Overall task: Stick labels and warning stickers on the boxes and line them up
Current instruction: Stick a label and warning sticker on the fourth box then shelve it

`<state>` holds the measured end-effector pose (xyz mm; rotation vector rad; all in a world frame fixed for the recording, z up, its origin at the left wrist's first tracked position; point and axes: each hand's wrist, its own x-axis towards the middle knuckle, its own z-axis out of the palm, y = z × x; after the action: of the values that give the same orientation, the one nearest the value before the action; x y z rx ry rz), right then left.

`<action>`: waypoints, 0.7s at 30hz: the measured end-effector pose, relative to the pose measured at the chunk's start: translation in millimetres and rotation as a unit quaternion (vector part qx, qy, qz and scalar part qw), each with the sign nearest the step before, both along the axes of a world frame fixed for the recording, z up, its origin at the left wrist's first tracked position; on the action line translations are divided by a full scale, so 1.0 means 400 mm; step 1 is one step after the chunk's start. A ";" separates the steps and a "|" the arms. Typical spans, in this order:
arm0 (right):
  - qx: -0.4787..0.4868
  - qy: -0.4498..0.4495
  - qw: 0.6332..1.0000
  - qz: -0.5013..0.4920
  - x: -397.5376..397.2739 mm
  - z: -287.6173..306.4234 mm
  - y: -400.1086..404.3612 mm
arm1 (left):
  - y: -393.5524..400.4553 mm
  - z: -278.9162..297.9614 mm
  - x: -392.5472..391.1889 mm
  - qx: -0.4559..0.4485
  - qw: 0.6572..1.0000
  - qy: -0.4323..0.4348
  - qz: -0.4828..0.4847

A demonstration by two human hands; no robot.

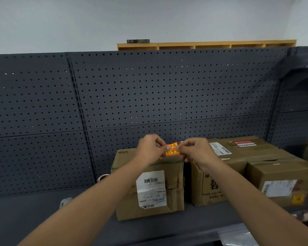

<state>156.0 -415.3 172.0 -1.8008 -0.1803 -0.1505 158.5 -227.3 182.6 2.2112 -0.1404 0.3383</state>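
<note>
Both of my hands pinch a small orange and yellow warning sticker (172, 148) above the top of a brown cardboard box (172, 185). My left hand (150, 148) grips its left edge and my right hand (194, 150) grips its right edge. A white shipping label (151, 189) with barcodes is stuck on that box's front face. To its right stands a larger box (219, 176) with printed text and a white label (220, 148) on top. Another box (281, 176) at the right carries a white label and a small yellow sticker (298, 198).
The boxes stand on a dark grey shelf (43, 210) backed by a perforated panel (149, 95). Two tape rolls (66, 201) (103, 176) lie left of the boxes. A wooden cubby shelf (203, 45) shows behind the panel. More goods sit at the far right.
</note>
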 end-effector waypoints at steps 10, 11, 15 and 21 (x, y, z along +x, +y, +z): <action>-0.051 0.019 0.998 -0.009 0.044 -0.036 -0.003 | -0.011 -0.045 0.039 0.044 0.999 0.005 0.012; -0.055 0.022 0.998 -0.011 0.046 -0.040 -0.002 | -0.011 -0.047 0.042 0.047 0.999 0.005 0.012; -0.062 0.028 0.998 -0.018 0.051 -0.044 0.000 | -0.005 -0.052 0.052 0.055 0.998 0.020 0.012; -0.072 0.039 0.997 -0.015 0.044 -0.049 0.003 | -0.007 -0.060 0.050 0.068 0.997 0.033 0.000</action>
<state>173.7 -414.3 152.5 -1.9502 -0.1110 -0.0909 178.4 -229.9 158.6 2.3543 -0.1309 0.2606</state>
